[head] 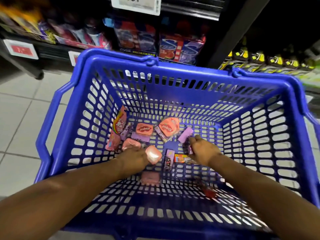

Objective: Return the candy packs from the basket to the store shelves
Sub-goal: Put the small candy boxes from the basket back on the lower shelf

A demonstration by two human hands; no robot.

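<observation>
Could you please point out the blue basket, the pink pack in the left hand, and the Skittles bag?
blue basket (174,67): head view, far rim.
pink pack (153,155): head view, its glossy face.
Skittles bag (119,126): head view, its rainbow print.

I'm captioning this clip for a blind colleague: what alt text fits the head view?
Two bare arms reach into a blue plastic shopping basket: the left hand holds a pink candy pack, the right hand grips a purple pack. More pink and purple packs lie on the basket floor, store shelves behind.
</observation>
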